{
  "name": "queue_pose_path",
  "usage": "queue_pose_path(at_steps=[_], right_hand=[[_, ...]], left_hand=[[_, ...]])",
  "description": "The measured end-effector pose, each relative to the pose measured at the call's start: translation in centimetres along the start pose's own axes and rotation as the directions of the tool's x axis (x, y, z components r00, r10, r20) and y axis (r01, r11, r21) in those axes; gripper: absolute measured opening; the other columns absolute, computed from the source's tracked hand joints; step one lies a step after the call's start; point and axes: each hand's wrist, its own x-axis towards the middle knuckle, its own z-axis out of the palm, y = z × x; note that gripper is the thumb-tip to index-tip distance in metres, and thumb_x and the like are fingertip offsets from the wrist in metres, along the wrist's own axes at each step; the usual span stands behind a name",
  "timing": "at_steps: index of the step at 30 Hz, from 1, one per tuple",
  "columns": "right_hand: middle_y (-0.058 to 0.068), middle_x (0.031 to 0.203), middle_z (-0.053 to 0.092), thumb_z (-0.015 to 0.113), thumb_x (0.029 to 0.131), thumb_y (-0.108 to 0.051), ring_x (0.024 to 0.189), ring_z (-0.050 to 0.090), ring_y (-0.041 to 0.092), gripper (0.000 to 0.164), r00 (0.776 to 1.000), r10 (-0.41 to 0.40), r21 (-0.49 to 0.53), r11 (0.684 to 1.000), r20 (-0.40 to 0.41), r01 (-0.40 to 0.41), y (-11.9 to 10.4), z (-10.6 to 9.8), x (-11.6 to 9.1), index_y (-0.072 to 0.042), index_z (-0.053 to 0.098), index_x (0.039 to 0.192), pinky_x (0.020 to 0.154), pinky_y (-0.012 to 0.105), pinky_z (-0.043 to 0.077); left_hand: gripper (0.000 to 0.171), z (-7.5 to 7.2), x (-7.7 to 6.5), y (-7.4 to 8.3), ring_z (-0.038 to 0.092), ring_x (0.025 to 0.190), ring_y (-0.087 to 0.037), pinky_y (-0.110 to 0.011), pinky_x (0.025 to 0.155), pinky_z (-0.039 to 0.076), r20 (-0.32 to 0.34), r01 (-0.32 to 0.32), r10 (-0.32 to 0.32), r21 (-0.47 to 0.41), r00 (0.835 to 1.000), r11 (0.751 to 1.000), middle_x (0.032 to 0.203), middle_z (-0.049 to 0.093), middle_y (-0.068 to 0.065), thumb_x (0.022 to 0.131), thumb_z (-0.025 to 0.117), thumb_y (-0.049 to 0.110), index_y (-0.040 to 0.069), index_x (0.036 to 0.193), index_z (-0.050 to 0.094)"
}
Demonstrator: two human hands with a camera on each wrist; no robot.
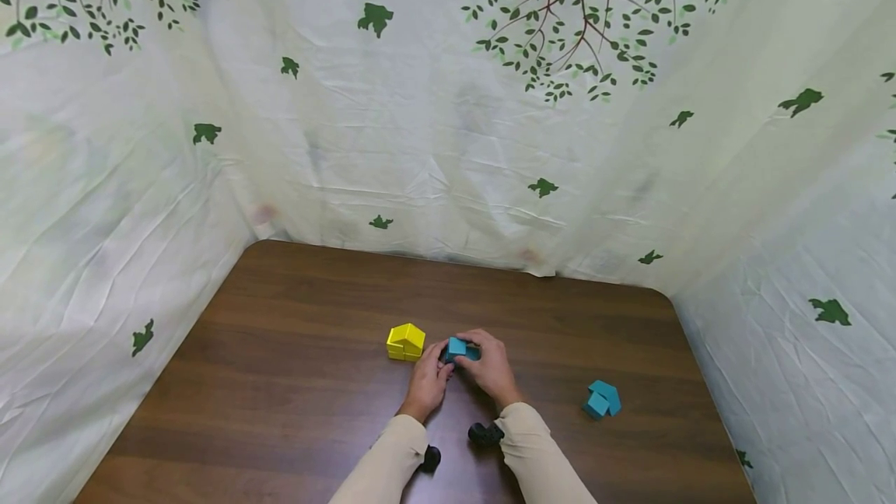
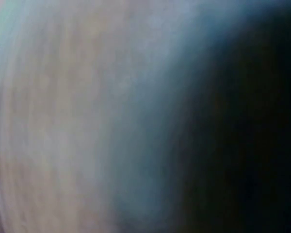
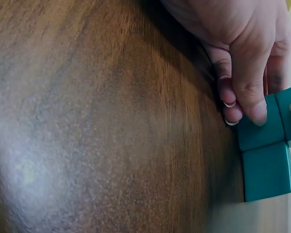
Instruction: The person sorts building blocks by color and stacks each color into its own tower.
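Blue blocks (image 1: 456, 348) stand together on the table between the two hands. In the right wrist view, two lower blocks sit side by side, one lower block (image 3: 267, 172) standing free of fingers. On the other lower block (image 3: 257, 133) the left hand (image 1: 427, 386) presses its thumb, its fingertips curled in close to the table. An upper block (image 3: 287, 102) rests above that one. The right hand (image 1: 492, 370) pinches the upper block, thumb in front and fingers behind; only its fingertip edges show in the right wrist view. The left wrist view is blurred and dark.
Yellow blocks (image 1: 406, 342) form a small peaked stack just left of the hands. More blue blocks (image 1: 602, 400) lie grouped to the right on the brown wooden table (image 1: 294, 379). A leaf-patterned white cloth (image 1: 434, 138) hangs behind and at both sides.
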Motion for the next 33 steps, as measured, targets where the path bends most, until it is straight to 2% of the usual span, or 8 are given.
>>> queue_pose_path(at_steps=[10,13,17,20,25,33], right_hand=[[0.009,0.105,0.067,0.08,0.077,-0.004,0.099,0.062,0.027,0.034,1.0,0.009,-0.016,1.0,0.001,-0.009,-0.2,0.1,0.0,-0.003,0.071,0.11,0.09,0.045,0.049],[0.009,0.105,0.067,0.08,0.076,-0.005,0.098,0.062,0.027,0.034,1.0,0.0,-0.018,1.0,-0.003,0.0,-0.1,0.1,0.0,-0.003,0.071,0.11,0.089,0.045,0.049],[0.009,0.106,0.067,0.081,0.075,-0.005,0.098,0.063,0.026,0.038,1.0,-0.012,-0.018,1.0,-0.022,0.012,0.1,0.2,-0.2,-0.004,0.07,0.111,0.089,0.045,0.049],[0.01,0.108,0.066,0.082,0.074,-0.005,0.099,0.063,0.028,0.041,0.998,-0.025,-0.011,1.0,-0.054,0.025,0.3,0.0,-0.6,-0.003,0.069,0.113,0.088,0.046,0.049],[0.009,0.109,0.066,0.083,0.073,-0.005,0.1,0.062,0.029,0.043,0.993,-0.017,-0.005,1.0,-0.115,0.016,0.8,-1.1,-1.5,-0.002,0.068,0.113,0.086,0.048,0.049],[0.011,0.108,0.066,0.082,0.074,-0.005,0.1,0.06,0.032,0.043,0.974,0.046,-0.022,0.998,-0.221,-0.052,2.2,-4.4,-3.6,-0.001,0.067,0.114,0.086,0.052,0.047]], left_hand=[[0.041,0.0,0.1,0.0,0.056,0.087,-0.022,-0.044,0.089,0.047,-0.015,-0.019,0.019,0.006,1.0,1.0,0.121,0.057,-0.017,0.09,0.063,-0.002,-0.007,0.129,0.052],[0.041,0.0,0.1,0.0,0.057,0.091,-0.025,-0.045,0.091,0.046,-0.014,-0.019,0.019,0.006,1.0,1.0,0.121,0.056,-0.018,0.09,0.063,-0.003,-0.007,0.129,0.052],[0.042,0.0,0.1,0.0,0.056,0.098,-0.028,-0.046,0.095,0.044,-0.006,0.002,-0.002,0.004,1.0,1.0,0.123,0.056,-0.018,0.09,0.063,-0.001,-0.007,0.13,0.051],[0.042,0.1,0.0,0.0,0.056,0.093,-0.025,-0.044,0.092,0.046,-0.012,0.001,-0.001,0.007,1.0,1.0,0.122,0.056,-0.018,0.091,0.063,0.0,-0.006,0.13,0.051],[0.04,0.2,-0.1,-0.1,0.054,0.08,-0.019,-0.04,0.083,0.047,-0.048,-0.041,0.041,0.006,0.998,0.999,0.118,0.058,-0.018,0.089,0.064,-0.002,-0.008,0.127,0.053],[0.04,0.3,-0.1,0.0,0.056,0.082,-0.019,-0.041,0.087,0.047,-0.05,-0.035,0.035,0.006,0.998,0.999,0.119,0.058,-0.016,0.089,0.064,-0.002,-0.007,0.128,0.054]])
